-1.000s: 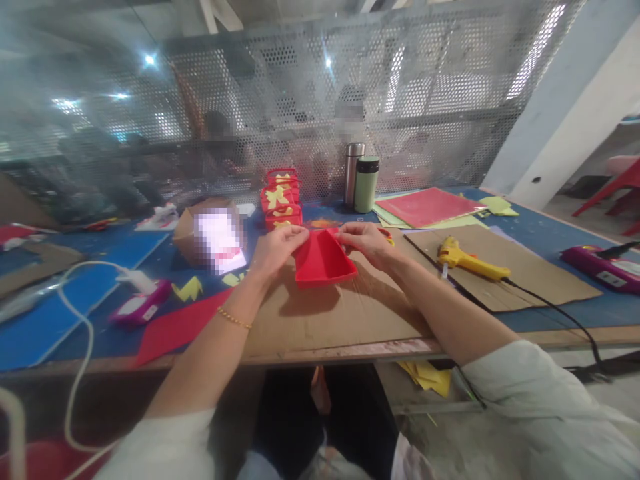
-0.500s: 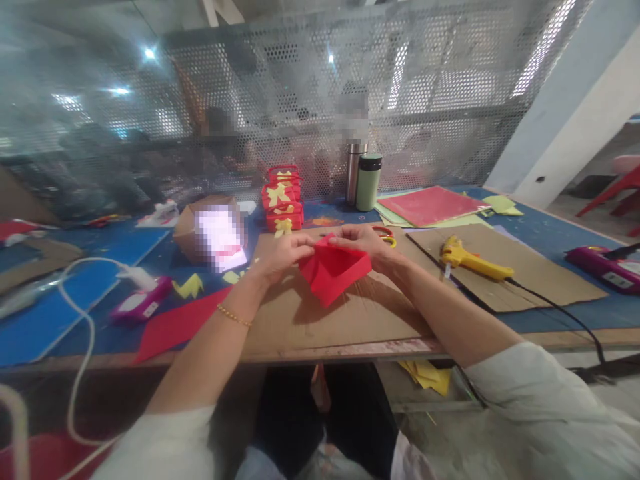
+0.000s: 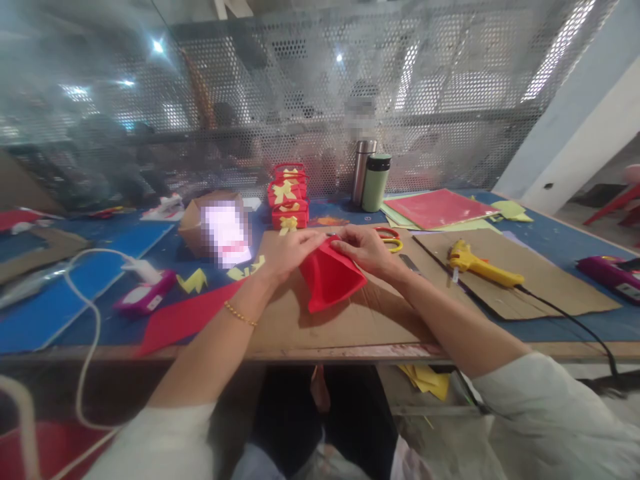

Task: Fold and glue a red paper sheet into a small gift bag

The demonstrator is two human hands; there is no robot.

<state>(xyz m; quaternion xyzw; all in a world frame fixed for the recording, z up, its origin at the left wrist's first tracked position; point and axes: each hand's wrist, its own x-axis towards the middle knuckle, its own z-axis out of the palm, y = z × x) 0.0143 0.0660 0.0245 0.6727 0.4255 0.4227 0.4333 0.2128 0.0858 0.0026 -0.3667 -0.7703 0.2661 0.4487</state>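
Between my two hands is a red folded box (image 3: 334, 279), tilted, its hollow side facing me, just over the brown cardboard sheet (image 3: 300, 330). My left hand (image 3: 296, 255) grips its far left edge. The fingers of my right hand (image 3: 367, 250) pinch the far right edge. Part of the far edge is hidden by my fingers. Beyond my right hand lie scissors with red and yellow handles (image 3: 391, 239). Behind my left hand stand several small red boxes (image 3: 289, 193) with yellow bows and handles. A flat red sheet (image 3: 187, 317) lies beside my left forearm.
A yellow glue gun (image 3: 483, 267) with a black cord rests on another cardboard piece (image 3: 545, 287) at right. Two bottles, one green (image 3: 376, 187) and one steel (image 3: 363, 170), stand at the back. A lit phone (image 3: 227, 233) leans at left near a purple power strip (image 3: 147, 293).
The red box has been turned and tilted between my hands, its near corner swinging down and left. Both hands keep hold of it, now closer together. The view has shifted slightly.
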